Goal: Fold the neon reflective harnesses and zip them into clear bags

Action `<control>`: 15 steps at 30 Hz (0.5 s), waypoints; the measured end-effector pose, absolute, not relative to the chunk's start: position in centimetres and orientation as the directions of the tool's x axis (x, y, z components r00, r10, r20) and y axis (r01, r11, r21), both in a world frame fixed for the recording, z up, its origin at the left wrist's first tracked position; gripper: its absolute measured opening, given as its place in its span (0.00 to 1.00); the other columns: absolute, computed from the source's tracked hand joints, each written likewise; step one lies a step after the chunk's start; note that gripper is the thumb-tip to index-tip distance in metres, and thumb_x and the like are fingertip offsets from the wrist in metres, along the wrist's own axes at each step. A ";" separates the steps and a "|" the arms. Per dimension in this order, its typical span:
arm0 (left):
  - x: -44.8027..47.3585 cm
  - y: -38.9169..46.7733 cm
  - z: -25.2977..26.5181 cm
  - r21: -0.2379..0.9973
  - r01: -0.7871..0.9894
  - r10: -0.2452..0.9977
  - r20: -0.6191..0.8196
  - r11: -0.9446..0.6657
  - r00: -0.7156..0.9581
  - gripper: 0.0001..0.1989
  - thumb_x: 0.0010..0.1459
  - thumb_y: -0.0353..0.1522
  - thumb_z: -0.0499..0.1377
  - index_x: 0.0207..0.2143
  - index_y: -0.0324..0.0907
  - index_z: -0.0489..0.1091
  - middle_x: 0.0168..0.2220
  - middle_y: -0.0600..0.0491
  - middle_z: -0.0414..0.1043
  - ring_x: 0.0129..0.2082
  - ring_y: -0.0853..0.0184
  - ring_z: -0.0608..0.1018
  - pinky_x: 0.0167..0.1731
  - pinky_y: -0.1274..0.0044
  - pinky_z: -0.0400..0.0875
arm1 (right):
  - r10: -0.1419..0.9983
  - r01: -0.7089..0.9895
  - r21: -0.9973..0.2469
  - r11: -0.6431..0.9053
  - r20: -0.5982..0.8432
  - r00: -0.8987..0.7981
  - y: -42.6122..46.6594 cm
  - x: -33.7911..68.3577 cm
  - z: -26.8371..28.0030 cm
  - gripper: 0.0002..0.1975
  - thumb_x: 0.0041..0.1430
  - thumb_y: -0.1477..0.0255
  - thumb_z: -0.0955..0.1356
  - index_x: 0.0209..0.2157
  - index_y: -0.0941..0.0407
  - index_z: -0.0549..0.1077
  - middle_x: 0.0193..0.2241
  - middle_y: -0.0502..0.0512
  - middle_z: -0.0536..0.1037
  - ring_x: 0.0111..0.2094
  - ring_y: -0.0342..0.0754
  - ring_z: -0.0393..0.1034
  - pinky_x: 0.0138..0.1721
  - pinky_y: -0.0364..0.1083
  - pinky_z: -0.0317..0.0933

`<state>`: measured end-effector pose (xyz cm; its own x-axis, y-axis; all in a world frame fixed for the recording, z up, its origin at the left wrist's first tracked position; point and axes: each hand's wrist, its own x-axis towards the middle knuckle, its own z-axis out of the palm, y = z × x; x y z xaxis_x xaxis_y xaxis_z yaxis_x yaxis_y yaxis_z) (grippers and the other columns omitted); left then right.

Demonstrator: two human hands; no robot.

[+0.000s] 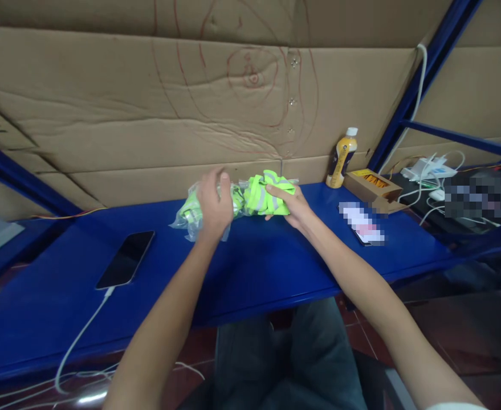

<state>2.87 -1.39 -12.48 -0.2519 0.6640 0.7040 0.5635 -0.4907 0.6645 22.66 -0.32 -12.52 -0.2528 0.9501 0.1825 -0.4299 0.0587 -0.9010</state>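
Note:
My right hand (295,206) grips a bundled neon yellow-green reflective vest (259,196) with silver-grey stripes, thumb on top and fingers mostly hidden underneath. Beside it, to the left, clear plastic bags (186,215) with more neon green fabric inside lie on the blue table (259,267). Over these bags is my left hand (216,199), its thumb and fingers apart and slightly blurred. That hand covers part of the bagged fabric, and I cannot tell whether its palm touches the plastic.
A black phone (126,259) with a white cable lies at left. On the right are a second phone (363,223), a yellow drink bottle (342,159) and an open cardboard box (376,188). Cardboard (126,108) walls the back; a blue frame post (421,85) slants up at right.

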 end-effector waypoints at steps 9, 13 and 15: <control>-0.8 0.2 -13.7 0.371 0.893 0.840 0.373 0.254 -0.393 0.66 0.51 0.58 0.70 0.74 0.18 0.50 0.66 0.11 0.62 0.67 0.17 0.64 0.62 0.37 0.57 | 0.954 -0.461 -0.875 0.149 0.250 -0.165 1.5 24.7 -12.9 0.28 0.42 0.55 0.86 0.39 0.54 0.78 0.31 0.52 0.84 0.26 0.51 0.79 0.26 0.53 0.81; -0.3 -0.3 -12.9 0.278 0.949 0.830 0.488 0.147 -0.272 0.52 0.55 0.47 0.68 0.72 0.22 0.58 0.63 0.18 0.69 0.63 0.22 0.67 0.60 0.41 0.62 | 0.954 -0.458 -0.875 0.159 0.256 -0.158 1.7 25.0 -12.9 0.27 0.43 0.56 0.86 0.38 0.55 0.79 0.31 0.52 0.84 0.25 0.50 0.78 0.25 0.52 0.80; -0.2 -0.6 -12.4 0.227 0.974 0.806 0.577 -0.003 -0.132 0.49 0.57 0.45 0.66 0.73 0.28 0.58 0.64 0.23 0.69 0.63 0.25 0.67 0.61 0.43 0.62 | 0.952 -0.463 -0.871 0.164 0.262 -0.157 1.7 25.4 -12.7 0.27 0.43 0.55 0.85 0.38 0.55 0.79 0.29 0.52 0.84 0.24 0.50 0.77 0.23 0.51 0.79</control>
<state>-0.16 -0.64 -12.40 -0.1316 0.8060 0.5772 0.9740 -0.0032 0.2265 25.37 1.75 -12.66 -0.1567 0.9521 0.2624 -0.4630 0.1639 -0.8711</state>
